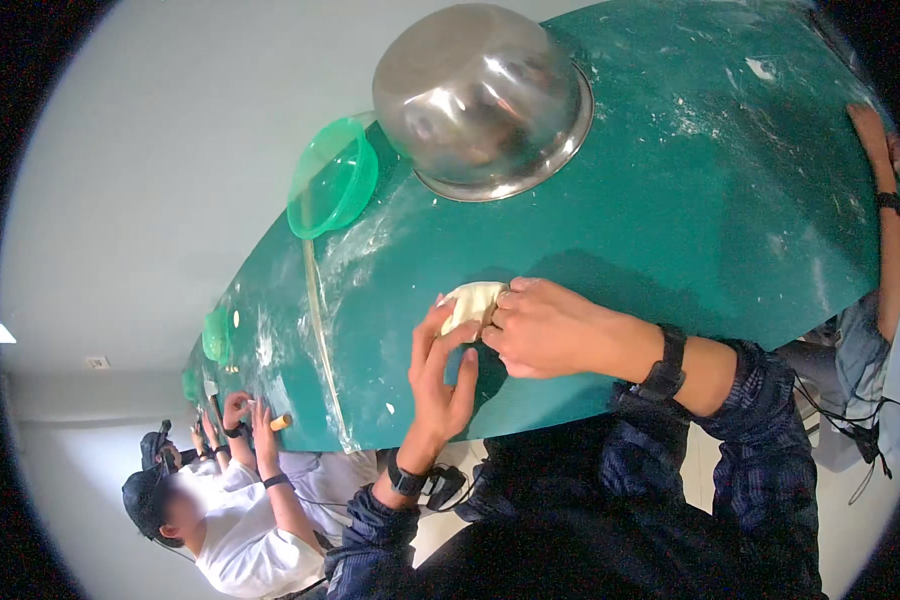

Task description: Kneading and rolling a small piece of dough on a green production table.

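A small pale piece of dough (473, 302) is held between my two hands, raised a little over the green table. My left hand (440, 375) supports it from the left and below, with its fingers curled round the edge. At the right side, the fingers of my right hand (545, 325) are bent together and pinch the dough's rim. The fingers hide part of the dough, and whether it holds any filling cannot be made out.
A large steel bowl (485, 110) lies upside down beyond my hands. Left of it are a green plastic basin (335, 180) and a seam (322, 335) across the flour-dusted green table (650, 240). People in white work at far left (255, 545); another person's arm (892, 240) rests at right.
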A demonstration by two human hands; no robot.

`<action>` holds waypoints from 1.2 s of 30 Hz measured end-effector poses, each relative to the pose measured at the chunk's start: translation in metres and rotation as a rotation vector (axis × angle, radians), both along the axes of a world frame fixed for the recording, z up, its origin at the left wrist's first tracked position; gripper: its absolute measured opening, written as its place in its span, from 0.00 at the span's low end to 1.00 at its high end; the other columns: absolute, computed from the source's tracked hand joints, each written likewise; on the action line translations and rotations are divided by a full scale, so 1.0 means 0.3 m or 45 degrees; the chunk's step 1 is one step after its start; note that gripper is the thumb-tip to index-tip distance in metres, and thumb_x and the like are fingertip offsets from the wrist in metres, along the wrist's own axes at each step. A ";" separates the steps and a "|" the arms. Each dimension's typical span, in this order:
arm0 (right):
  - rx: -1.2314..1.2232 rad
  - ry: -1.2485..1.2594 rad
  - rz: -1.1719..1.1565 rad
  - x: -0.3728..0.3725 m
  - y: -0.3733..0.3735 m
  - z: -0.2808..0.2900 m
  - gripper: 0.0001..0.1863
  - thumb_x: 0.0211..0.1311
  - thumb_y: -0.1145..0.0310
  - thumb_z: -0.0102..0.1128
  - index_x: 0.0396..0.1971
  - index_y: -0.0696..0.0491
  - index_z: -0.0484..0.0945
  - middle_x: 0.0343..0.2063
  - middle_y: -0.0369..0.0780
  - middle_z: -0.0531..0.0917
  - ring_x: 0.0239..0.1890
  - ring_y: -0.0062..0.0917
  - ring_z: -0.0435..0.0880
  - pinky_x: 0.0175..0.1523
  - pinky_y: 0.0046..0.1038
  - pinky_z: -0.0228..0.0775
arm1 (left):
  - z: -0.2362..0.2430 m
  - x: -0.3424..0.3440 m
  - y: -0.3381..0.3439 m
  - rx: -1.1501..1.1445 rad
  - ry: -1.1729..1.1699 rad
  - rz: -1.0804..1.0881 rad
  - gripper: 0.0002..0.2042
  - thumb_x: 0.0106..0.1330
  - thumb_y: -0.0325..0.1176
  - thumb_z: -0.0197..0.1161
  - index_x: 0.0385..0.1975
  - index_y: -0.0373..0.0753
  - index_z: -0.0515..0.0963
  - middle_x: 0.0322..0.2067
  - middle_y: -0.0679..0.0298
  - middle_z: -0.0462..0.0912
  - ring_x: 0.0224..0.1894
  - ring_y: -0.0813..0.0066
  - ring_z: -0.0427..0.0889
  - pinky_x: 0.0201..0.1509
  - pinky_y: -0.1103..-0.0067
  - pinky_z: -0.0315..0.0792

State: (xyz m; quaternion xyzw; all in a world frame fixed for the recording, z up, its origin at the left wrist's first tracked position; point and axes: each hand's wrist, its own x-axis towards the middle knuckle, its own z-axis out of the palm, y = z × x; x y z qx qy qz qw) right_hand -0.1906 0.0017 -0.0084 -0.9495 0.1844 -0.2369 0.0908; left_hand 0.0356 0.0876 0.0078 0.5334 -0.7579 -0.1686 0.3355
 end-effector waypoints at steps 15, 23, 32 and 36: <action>0.093 -0.187 0.016 -0.030 -0.044 -0.014 0.10 0.53 0.64 0.67 0.20 0.55 0.87 0.23 0.46 0.89 0.29 0.40 0.91 0.38 0.43 0.81 | -0.080 -0.099 -0.316 -0.123 -0.253 -0.255 0.30 0.80 0.60 0.41 0.51 0.41 0.83 0.63 0.40 0.75 0.56 0.40 0.74 0.63 0.52 0.66; 0.275 -0.432 -0.025 -0.085 -0.204 0.006 0.11 0.57 0.65 0.69 0.18 0.52 0.84 0.18 0.43 0.86 0.22 0.38 0.88 0.28 0.43 0.77 | -0.085 -0.148 -0.434 -0.217 -0.467 0.048 0.07 0.70 0.37 0.66 0.33 0.42 0.86 0.38 0.55 0.79 0.42 0.51 0.78 0.42 0.58 0.73; 1.058 -0.725 -0.453 -0.159 -0.240 0.031 0.12 0.75 0.70 0.65 0.34 0.62 0.90 0.28 0.45 0.92 0.33 0.26 0.94 0.41 0.29 0.85 | 0.058 -0.161 -0.092 -0.053 -0.485 -0.084 0.29 0.69 0.45 0.72 0.71 0.52 0.76 0.75 0.34 0.62 0.75 0.25 0.62 0.76 0.41 0.61; 0.753 -0.579 -0.533 -0.086 -0.188 0.072 0.09 0.69 0.65 0.72 0.40 0.56 0.91 0.36 0.45 0.92 0.39 0.35 0.93 0.48 0.35 0.85 | 0.071 -0.126 0.141 0.058 -0.457 -0.503 0.39 0.69 0.46 0.72 0.81 0.59 0.68 0.83 0.31 0.50 0.84 0.22 0.49 0.85 0.38 0.49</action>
